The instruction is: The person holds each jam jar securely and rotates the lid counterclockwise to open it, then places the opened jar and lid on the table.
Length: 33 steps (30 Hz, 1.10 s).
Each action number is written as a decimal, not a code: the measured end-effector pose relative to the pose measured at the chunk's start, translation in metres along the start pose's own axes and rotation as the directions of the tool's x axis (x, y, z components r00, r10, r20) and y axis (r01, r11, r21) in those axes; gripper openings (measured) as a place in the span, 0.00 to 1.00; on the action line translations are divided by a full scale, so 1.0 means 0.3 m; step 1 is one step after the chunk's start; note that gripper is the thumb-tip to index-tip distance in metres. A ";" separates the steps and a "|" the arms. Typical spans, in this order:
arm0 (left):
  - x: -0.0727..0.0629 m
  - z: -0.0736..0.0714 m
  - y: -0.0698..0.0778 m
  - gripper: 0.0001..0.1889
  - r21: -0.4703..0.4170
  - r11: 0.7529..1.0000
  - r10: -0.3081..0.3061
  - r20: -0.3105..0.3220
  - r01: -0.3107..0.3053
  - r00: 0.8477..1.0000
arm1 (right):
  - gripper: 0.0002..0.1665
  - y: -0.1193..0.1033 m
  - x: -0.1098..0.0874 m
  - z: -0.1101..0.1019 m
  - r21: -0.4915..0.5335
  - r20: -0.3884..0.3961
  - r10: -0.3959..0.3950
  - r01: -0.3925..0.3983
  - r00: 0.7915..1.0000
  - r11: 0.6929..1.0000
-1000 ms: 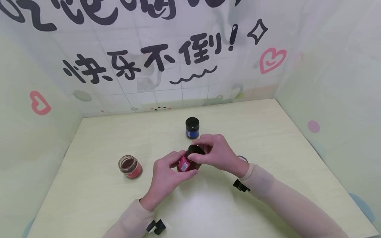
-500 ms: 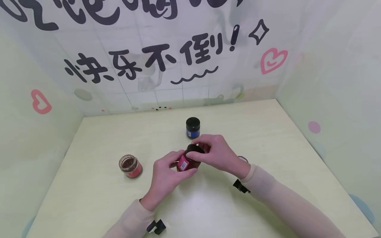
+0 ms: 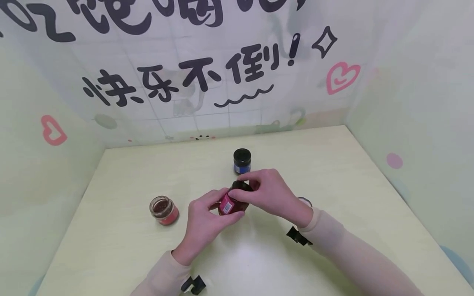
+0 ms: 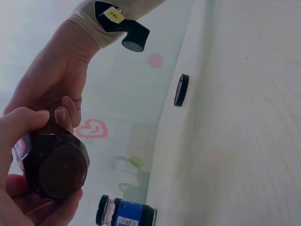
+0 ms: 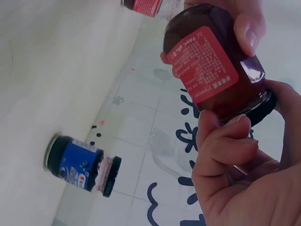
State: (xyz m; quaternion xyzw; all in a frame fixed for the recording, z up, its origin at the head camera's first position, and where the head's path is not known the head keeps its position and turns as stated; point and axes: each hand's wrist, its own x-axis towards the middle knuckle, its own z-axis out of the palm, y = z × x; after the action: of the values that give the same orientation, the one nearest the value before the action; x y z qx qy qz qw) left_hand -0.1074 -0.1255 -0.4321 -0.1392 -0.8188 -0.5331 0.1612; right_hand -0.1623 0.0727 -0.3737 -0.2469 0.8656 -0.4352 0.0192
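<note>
Above the middle of the table, both hands hold a dark red jam jar (image 5: 202,66) with a red label and a black lid (image 3: 242,186). The jar is tilted. My left hand (image 3: 205,214) grips its glass body, fingers and thumb around the sides. With thumb and fingers, my right hand (image 3: 272,193) pinches the black lid at the jar's upper end. From the left wrist, the jar's round base (image 4: 63,173) faces the camera. The lid's far edge is partly hidden by the right fingers.
A lidless jar (image 3: 164,210) with a red label and dark contents stands at left. Behind the hands stands a blue-labelled jar (image 3: 242,161) with its black lid on. A loose round lid (image 4: 181,90) lies on the table, partly behind the right wrist in the head view. Walls border the table.
Both hands keep their hold on the jar and its lid, with only a very slight shift of the fingers and jar. The head view has tilted slightly; the other jars stay put.
</note>
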 end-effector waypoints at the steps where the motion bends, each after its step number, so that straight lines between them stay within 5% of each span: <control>1: 0.001 -0.001 0.001 0.26 0.001 1.000 0.006 -0.003 -0.006 1.000 | 0.13 -0.001 -0.001 0.000 0.017 0.002 -0.002 0.002 1.000 1.000; 9: 0.003 -0.006 0.007 0.27 0.012 1.000 0.000 0.004 0.000 1.000 | 0.11 0.004 -0.006 -0.001 0.113 0.033 -0.013 0.009 0.999 0.994; 33: 0.006 -0.010 0.010 0.27 -0.002 1.000 0.012 0.020 -0.012 1.000 | 0.07 0.033 -0.004 0.007 0.131 0.019 -0.172 0.168 0.985 0.977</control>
State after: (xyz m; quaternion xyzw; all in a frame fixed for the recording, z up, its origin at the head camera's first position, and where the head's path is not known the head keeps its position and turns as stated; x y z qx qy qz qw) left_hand -0.1073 -0.1268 -0.4277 -0.1495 -0.8189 -0.5317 0.1560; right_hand -0.1650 0.0767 -0.3827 -0.3249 0.8110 -0.4865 0.0107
